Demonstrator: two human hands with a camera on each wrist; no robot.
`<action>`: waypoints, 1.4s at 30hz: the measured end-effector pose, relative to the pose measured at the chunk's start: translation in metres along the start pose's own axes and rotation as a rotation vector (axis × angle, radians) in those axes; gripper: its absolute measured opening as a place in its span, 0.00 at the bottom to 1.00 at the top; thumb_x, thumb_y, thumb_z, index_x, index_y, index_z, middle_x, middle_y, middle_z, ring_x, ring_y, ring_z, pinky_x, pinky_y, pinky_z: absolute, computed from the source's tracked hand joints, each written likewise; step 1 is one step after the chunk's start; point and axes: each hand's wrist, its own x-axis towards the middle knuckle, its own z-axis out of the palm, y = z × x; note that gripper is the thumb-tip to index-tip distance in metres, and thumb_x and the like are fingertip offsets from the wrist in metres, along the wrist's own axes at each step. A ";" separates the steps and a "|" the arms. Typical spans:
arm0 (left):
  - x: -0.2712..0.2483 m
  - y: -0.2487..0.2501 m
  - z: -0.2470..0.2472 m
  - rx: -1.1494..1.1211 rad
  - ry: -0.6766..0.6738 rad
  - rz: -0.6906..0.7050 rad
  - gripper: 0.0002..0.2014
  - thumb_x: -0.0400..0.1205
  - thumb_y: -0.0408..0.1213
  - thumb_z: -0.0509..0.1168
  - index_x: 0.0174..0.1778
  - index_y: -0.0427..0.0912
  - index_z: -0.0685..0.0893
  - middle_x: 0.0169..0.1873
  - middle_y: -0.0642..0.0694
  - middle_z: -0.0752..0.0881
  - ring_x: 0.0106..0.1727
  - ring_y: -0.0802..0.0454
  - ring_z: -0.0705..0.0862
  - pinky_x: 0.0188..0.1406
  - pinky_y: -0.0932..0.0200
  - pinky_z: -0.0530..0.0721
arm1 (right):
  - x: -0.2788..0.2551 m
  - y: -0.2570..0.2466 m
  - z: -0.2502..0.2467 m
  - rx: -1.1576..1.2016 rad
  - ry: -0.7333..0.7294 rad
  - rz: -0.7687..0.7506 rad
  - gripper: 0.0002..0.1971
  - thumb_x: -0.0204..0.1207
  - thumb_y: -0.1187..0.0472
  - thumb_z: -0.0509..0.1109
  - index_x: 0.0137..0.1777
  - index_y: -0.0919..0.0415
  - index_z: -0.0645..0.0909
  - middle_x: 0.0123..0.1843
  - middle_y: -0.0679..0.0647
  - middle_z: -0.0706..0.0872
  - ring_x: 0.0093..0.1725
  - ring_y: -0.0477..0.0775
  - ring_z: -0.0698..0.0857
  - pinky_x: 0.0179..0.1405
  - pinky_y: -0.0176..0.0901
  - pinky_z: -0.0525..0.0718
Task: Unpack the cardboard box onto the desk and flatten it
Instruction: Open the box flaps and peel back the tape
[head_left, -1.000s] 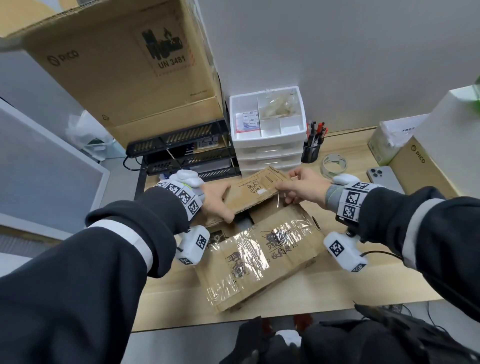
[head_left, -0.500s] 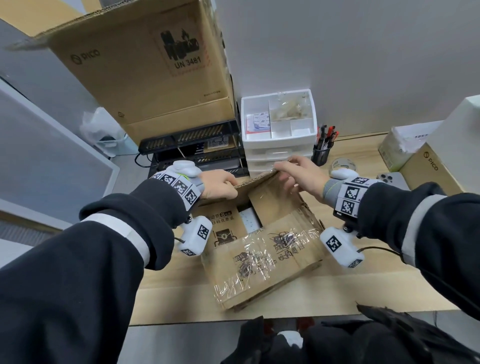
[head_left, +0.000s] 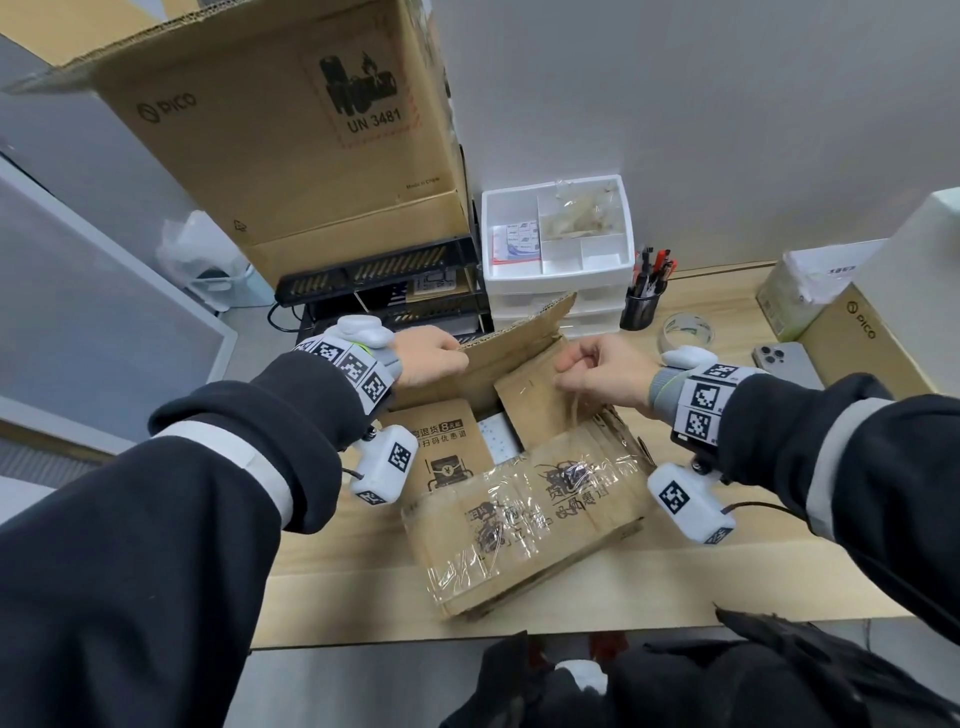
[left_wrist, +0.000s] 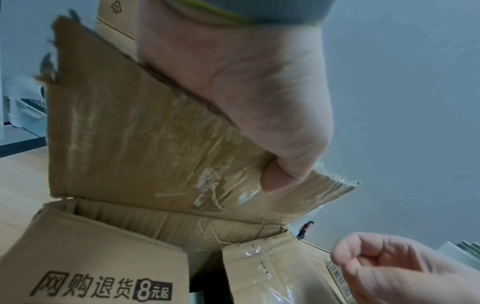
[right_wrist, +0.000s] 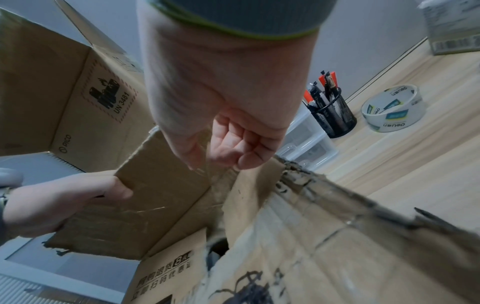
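A small taped cardboard box (head_left: 524, 525) sits on the wooden desk (head_left: 727, 571) with its top partly open. My left hand (head_left: 431, 356) grips the edge of the raised far flap (head_left: 514, 353); in the left wrist view the thumb (left_wrist: 275, 176) presses the flap (left_wrist: 145, 144). My right hand (head_left: 597, 371) hovers with curled fingers over the right inner flap (head_left: 535, 405) and pinches a thin strand of clear tape (right_wrist: 211, 185). A printed left inner flap (head_left: 441, 447) lies inward. Something white (head_left: 498, 439) shows in the gap between the inner flaps.
A big PICO box (head_left: 291, 140) sits on a black tray rack (head_left: 379, 291) behind. To the right are a white drawer organiser (head_left: 561, 249), a pen cup (head_left: 641, 306), a tape roll (head_left: 685, 332), a phone (head_left: 784, 361) and another PICO box (head_left: 857, 338).
The far flap has swung up from flat to nearly upright in my left hand. My right hand has let go of that flap and pulled back to the right, fingers curled.
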 end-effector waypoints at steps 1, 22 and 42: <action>0.002 -0.002 0.000 0.003 0.034 -0.008 0.13 0.83 0.45 0.64 0.44 0.37 0.86 0.37 0.45 0.80 0.40 0.46 0.76 0.38 0.55 0.72 | -0.001 0.002 -0.002 -0.047 0.001 -0.016 0.11 0.68 0.59 0.82 0.48 0.57 0.85 0.33 0.49 0.83 0.32 0.47 0.82 0.38 0.43 0.84; 0.027 -0.037 -0.012 0.255 0.470 -0.033 0.15 0.83 0.52 0.66 0.43 0.43 0.80 0.38 0.46 0.85 0.39 0.44 0.84 0.35 0.52 0.78 | -0.009 0.038 -0.025 -0.304 0.050 -0.243 0.10 0.69 0.70 0.80 0.44 0.57 0.84 0.36 0.47 0.84 0.35 0.47 0.81 0.41 0.40 0.84; 0.031 -0.040 -0.005 0.289 0.424 -0.156 0.15 0.85 0.49 0.64 0.52 0.40 0.72 0.44 0.40 0.84 0.40 0.40 0.81 0.40 0.48 0.78 | -0.020 -0.002 0.032 -0.899 -0.417 -0.200 0.20 0.73 0.51 0.78 0.65 0.48 0.81 0.56 0.43 0.88 0.54 0.48 0.86 0.55 0.38 0.83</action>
